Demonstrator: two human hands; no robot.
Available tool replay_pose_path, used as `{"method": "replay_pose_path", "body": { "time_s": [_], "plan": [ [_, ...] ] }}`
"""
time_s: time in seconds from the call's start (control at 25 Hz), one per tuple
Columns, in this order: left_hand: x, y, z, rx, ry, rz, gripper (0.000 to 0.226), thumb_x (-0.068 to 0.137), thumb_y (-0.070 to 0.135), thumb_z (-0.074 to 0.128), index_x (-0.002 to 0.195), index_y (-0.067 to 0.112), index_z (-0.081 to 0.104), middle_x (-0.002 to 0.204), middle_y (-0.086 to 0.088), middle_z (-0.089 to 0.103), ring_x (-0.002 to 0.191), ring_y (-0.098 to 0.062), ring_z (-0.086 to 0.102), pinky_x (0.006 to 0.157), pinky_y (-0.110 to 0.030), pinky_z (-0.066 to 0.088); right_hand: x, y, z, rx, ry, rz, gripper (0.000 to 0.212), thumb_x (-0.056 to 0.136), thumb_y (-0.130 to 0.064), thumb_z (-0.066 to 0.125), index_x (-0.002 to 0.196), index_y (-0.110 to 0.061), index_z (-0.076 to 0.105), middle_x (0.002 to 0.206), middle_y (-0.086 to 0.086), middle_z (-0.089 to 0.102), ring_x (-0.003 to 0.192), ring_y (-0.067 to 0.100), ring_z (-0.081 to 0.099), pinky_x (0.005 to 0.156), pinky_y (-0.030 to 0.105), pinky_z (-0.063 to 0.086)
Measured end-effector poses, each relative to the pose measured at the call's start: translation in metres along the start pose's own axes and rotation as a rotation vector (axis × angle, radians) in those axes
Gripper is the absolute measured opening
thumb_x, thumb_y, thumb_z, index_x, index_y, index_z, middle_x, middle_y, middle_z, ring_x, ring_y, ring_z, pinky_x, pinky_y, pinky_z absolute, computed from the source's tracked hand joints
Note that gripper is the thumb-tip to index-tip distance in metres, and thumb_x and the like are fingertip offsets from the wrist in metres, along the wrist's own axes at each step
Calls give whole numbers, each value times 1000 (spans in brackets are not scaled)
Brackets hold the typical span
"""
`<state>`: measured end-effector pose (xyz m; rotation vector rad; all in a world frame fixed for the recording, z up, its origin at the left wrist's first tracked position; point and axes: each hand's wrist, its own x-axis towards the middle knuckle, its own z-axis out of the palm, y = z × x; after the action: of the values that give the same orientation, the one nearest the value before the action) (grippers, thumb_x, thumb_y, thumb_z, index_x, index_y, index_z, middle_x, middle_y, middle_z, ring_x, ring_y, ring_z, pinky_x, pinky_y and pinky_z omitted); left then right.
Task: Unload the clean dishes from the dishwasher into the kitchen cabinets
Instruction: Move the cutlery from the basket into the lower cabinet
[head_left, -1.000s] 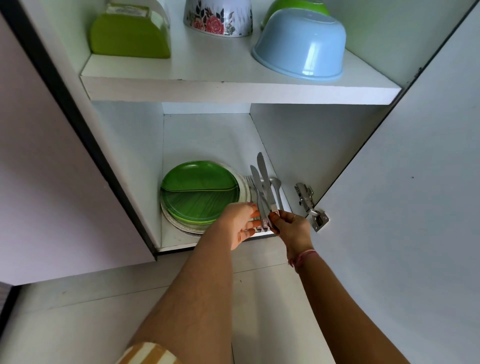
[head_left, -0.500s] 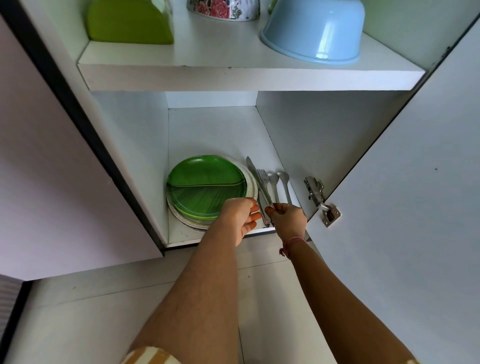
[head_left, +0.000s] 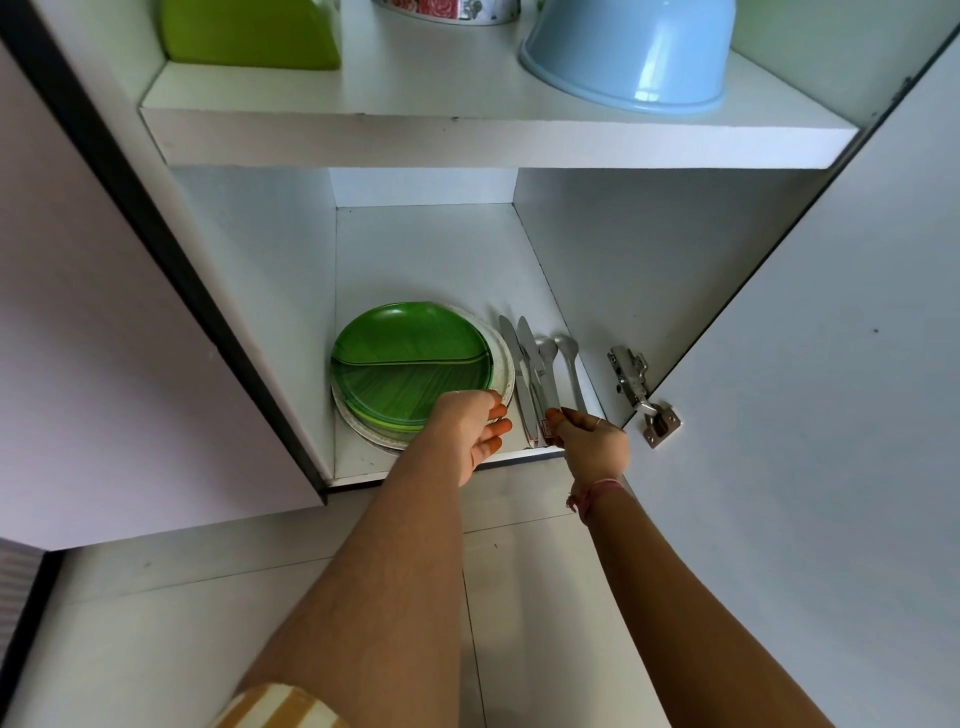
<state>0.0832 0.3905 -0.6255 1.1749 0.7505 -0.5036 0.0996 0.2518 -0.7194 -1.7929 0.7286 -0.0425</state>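
The open cabinet's lower shelf (head_left: 431, 249) carries a stack of plates, the green plate (head_left: 410, 364) on top, at its front left. The cutlery (head_left: 540, 371), knives, a fork and spoons, lies along the shelf's right edge. The right hand (head_left: 589, 441) pinches a knife handle; the left hand (head_left: 467, 431) hovers relaxed, holding nothing. Laying down cutlery seems the step; next, release and withdraw.

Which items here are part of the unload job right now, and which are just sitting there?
In play:
right hand, pinching a knife
cutlery laid on the lower shelf
left hand, open beside it

Just there:
green plate on its stack
blue bowl, green container, floral bowl on the upper shelf
door hinge
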Motion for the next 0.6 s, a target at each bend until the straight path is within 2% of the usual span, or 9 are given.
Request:
{"method": "replay_pose_path", "body": {
  "time_s": [0.08,0.32,0.6],
  "plan": [
    [0,0,1,10,2,2,32,101,9,37,129,3,52,132,-11,57,118,-25,57,99,-35,43,-1,-1,2,-16,3,18,24,79,-32,75,99,-18,76,83,-5,70,87,14,63,83,27,52],
    [-1,-1,1,22,5,11,31,101,9,38,128,4,53,130,-10,58,117,-24,58,99,-35,44,-2,-5,5,-119,-25,-44,28,80,-33,74,104,-19,73,82,-4,69,73,10,59,62,20,46],
    [-1,-1,-2,23,20,23,30,101,9,39,126,5,55,127,-10,60,114,-24,60,97,-35,45,-4,1,9,-182,-17,-112,28,77,-35,76,101,-21,74,88,-1,74,84,14,66,70,24,53]
  ]
}}
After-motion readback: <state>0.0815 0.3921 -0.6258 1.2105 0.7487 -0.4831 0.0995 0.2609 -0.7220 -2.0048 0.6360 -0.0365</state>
